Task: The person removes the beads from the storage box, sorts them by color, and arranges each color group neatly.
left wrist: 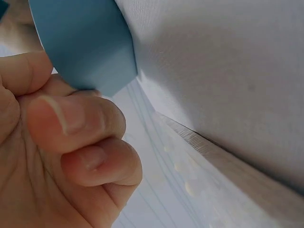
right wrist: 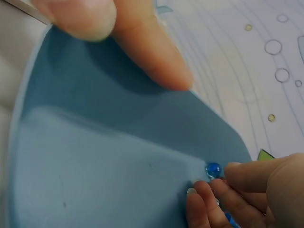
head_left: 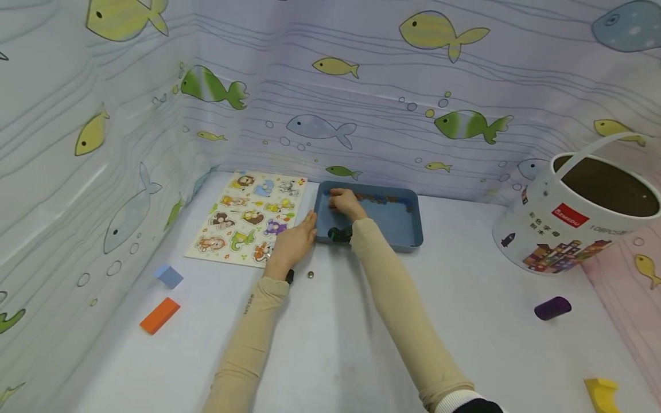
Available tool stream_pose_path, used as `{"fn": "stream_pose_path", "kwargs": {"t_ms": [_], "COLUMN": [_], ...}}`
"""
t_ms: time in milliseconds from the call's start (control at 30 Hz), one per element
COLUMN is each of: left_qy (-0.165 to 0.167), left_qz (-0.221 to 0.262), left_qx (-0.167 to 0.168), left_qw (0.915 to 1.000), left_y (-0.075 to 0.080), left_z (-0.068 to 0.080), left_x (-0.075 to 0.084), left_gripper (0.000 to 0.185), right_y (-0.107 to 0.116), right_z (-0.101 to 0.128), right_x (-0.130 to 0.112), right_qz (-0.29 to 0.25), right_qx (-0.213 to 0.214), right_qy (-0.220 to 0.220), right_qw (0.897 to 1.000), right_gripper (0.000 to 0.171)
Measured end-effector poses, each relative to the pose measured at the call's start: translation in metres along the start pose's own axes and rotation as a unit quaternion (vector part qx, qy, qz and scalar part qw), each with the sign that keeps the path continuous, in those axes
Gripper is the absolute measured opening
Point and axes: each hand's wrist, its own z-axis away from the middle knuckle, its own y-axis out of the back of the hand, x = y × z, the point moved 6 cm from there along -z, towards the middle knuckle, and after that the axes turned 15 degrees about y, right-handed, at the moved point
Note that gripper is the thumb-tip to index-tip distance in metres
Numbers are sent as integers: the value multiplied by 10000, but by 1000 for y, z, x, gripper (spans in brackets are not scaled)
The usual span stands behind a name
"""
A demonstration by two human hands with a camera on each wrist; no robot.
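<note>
My left hand [head_left: 295,244] grips the left side of a blue-grey tray [head_left: 395,226]; in the left wrist view its fingers curl at the rim. In the right wrist view, left-hand fingers [right wrist: 152,47] lie over the tray wall. My right hand [head_left: 345,203] reaches into the tray's back left corner. Its thumb and fingertips are right at a blue glass bead [right wrist: 213,170], with more beads partly hidden beneath the fingers. A row of blue and brown beads [head_left: 379,199] lies along the tray's back wall.
An animal puzzle board [head_left: 242,221] lies left of the tray. One small round bead [head_left: 310,275] sits in front. Blue [head_left: 168,276] and orange [head_left: 160,316] blocks lie left; a white bucket [head_left: 547,229], purple cylinder [head_left: 552,308] and yellow block [head_left: 601,393] are right. Fish-print curtains surround the table.
</note>
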Motion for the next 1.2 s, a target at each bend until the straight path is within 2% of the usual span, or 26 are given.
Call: {"fn": "stream_pose_path", "kwargs": {"t_ms": [100, 200, 300, 400, 433, 467, 533, 633, 700, 767, 900, 1067, 1200], "left_qy": [-39, 29, 82, 30, 6, 11, 36, 102, 140, 131, 110, 120, 138], "left_qz": [-7, -33, -2, 50, 61, 68, 80, 59, 65, 60, 74, 147, 175], "left_qx": [-1, 10, 57, 75, 70, 49, 1, -58, -84, -85, -60, -165, -163], "left_qw": [10000, 10000, 9999, 10000, 10000, 10000, 10000, 9999, 9998, 9999, 9999, 9997, 9996], "left_y": [-1, -1, -1, -2, -2, -3, -3, -2, -1, 0, -2, -4, -5], "left_z": [1, 1, 1, 1, 1, 1, 1, 1, 1, 1, -1, -3, -3], "left_x": [2, 2, 1, 2, 3, 3, 4, 2, 0, 0, -1, -1, -1], "left_gripper": [50, 50, 50, 50, 50, 50, 50, 50, 51, 51, 51, 52, 52], "right_y": [-2, -10, -16, -16, -14, -13, -12, -14, -19, -21, -23, -17, -10], "right_z": [-2, -9, -50, -85, -98, -97, -80, -46, -23, -11, -2, 7, 14], "right_x": [1, 2, 37, 74, 86, 86, 68, 33, 9, 0, -3, -2, 3], "right_qz": [480, 1429, 2288, 2536, 2544, 2527, 2502, 2527, 2602, 2714, 2843, 2392, 1780], "right_qx": [134, 354, 881, 1006, 1139, 1207, 980, 994, 743, 769, 744, 560, 384], "right_qy": [139, 451, 1107, 1192, 1371, 1424, 1133, 1247, 1000, 1080, 1204, 1382, 1331], "right_qw": [9987, 9881, 9631, 9546, 9505, 9494, 9565, 9543, 9575, 9533, 9482, 9594, 9742], "right_gripper": [47, 44, 45, 49, 50, 50, 47, 37, 31, 23, 18, 20, 23]}}
